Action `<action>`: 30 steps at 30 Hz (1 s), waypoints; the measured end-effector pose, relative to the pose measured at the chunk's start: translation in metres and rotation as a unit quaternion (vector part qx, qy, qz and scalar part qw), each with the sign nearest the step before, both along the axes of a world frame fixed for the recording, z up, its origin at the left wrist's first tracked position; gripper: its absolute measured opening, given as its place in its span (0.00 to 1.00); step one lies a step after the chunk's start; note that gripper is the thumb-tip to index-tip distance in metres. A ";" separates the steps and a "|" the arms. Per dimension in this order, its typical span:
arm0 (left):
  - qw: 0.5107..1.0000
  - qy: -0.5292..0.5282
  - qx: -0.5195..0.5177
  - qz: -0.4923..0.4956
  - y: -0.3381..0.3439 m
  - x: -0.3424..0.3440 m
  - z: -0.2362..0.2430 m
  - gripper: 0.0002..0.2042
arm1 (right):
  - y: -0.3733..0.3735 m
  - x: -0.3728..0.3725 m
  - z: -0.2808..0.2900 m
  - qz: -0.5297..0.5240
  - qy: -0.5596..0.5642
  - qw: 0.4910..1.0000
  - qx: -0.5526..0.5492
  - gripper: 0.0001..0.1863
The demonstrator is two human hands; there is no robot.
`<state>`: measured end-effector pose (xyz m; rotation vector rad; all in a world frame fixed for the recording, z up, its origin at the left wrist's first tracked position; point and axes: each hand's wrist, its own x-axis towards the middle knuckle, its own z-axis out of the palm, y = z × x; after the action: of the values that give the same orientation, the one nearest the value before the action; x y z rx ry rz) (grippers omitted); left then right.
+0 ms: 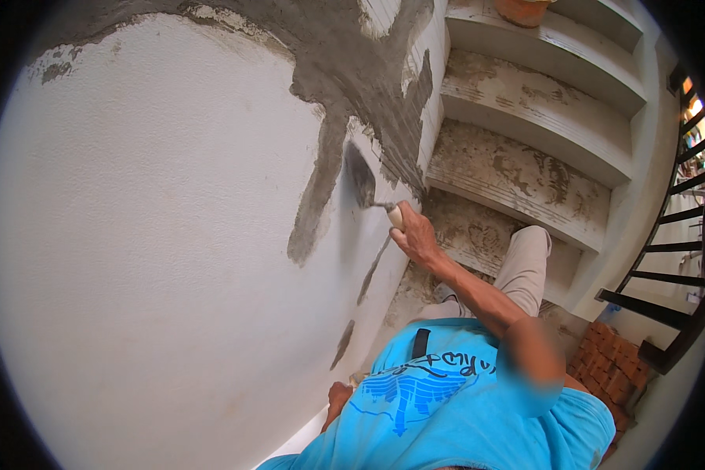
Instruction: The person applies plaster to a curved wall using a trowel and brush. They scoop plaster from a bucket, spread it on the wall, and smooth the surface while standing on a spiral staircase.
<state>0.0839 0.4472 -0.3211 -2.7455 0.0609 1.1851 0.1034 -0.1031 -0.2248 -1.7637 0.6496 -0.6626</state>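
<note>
My right hand (411, 235) grips the wooden handle of a pointing trowel (361, 175), whose grey blade is held at the white wall (133, 258), just below a broad patch of wet grey plaster (329, 70). A narrow streak of plaster runs down to the left of the blade. My left hand (339, 398) is low beside my blue shirt, its fingers curled by a small pale object that I cannot make out; the shirt hides part of it.
Concrete steps (536, 125) with grimy treads rise on the right, with an orange bucket (517, 9) on an upper step. A black railing (666, 278) curves along the far right. Reddish bricks (603, 352) are stacked at the lower right. My legs are on the lower steps.
</note>
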 end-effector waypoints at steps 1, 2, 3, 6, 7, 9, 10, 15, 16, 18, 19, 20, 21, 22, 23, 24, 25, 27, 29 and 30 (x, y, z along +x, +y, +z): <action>1.000 -0.002 0.007 0.013 0.004 -0.002 -0.003 0.19 | 0.000 -0.006 0.007 0.001 -0.013 1.000 0.002 0.17; 1.000 0.001 -0.005 0.008 0.008 0.000 -0.006 0.18 | 0.000 -0.008 0.010 0.002 -0.026 1.000 0.005 0.17; 1.000 0.004 -0.016 0.004 0.013 0.001 -0.009 0.17 | -0.004 -0.003 0.008 -0.031 -0.035 0.999 0.008 0.16; 0.997 -0.010 -0.076 0.008 0.009 0.010 -0.013 0.17 | -0.031 0.018 0.005 -0.095 -0.046 0.994 0.014 0.16; 0.995 -0.021 -0.099 0.014 0.008 0.013 -0.013 0.16 | -0.038 0.024 0.009 -0.091 -0.038 0.995 0.017 0.16; 0.993 -0.015 -0.114 0.023 0.006 0.019 -0.013 0.16 | -0.037 0.029 0.014 -0.085 -0.033 0.996 0.000 0.16; 0.993 -0.011 -0.118 0.025 0.003 0.021 -0.014 0.16 | -0.031 0.031 0.014 -0.083 -0.036 0.996 -0.022 0.16; 0.992 0.005 -0.117 0.040 -0.004 0.016 -0.011 0.16 | -0.004 0.006 0.035 -0.002 -0.036 0.998 -0.052 0.16; 0.993 0.009 -0.115 0.040 -0.004 0.016 -0.012 0.16 | -0.005 0.004 0.041 0.000 -0.041 0.998 -0.047 0.16; 0.992 0.015 -0.117 0.036 -0.007 0.021 -0.011 0.16 | -0.014 0.008 0.044 -0.026 -0.049 0.998 -0.032 0.16; 0.992 0.015 -0.117 0.036 -0.008 0.022 -0.011 0.16 | -0.027 0.016 0.046 -0.049 -0.053 0.997 -0.022 0.15; 0.992 0.016 -0.118 0.035 -0.008 0.024 -0.011 0.16 | -0.038 0.024 0.048 -0.072 -0.057 0.996 -0.011 0.15; 0.992 0.020 -0.118 0.037 -0.007 0.022 -0.010 0.16 | -0.043 0.028 0.050 -0.075 -0.055 0.996 -0.014 0.15; 0.992 0.024 -0.118 0.041 -0.006 0.021 -0.009 0.16 | -0.047 0.033 0.052 -0.078 -0.053 0.995 -0.017 0.15; 0.992 0.025 -0.119 0.043 -0.007 0.022 -0.009 0.16 | -0.049 0.036 0.053 -0.081 -0.051 0.995 -0.019 0.15; 0.992 0.027 -0.119 0.045 -0.007 0.024 -0.008 0.16 | -0.043 0.034 0.054 -0.070 -0.042 0.996 -0.040 0.15; 0.991 0.027 -0.119 0.047 -0.008 0.026 -0.007 0.16 | -0.031 0.028 0.054 -0.060 -0.033 0.996 -0.061 0.16; 0.990 0.042 -0.118 0.059 -0.015 0.020 -0.002 0.16 | -0.011 0.015 0.051 -0.021 -0.025 0.995 -0.100 0.17; 0.990 0.055 -0.110 0.069 -0.025 0.016 0.007 0.16 | 0.004 -0.002 0.049 0.030 -0.036 0.991 -0.123 0.18; 0.990 0.063 -0.102 0.069 -0.036 0.014 0.018 0.16 | 0.006 -0.005 0.044 0.015 -0.026 0.998 -0.052 0.17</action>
<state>0.0980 0.4116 -0.3030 -2.8859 0.0077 1.4655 0.0979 -0.0975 -0.1810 -1.8432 0.5607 -0.7294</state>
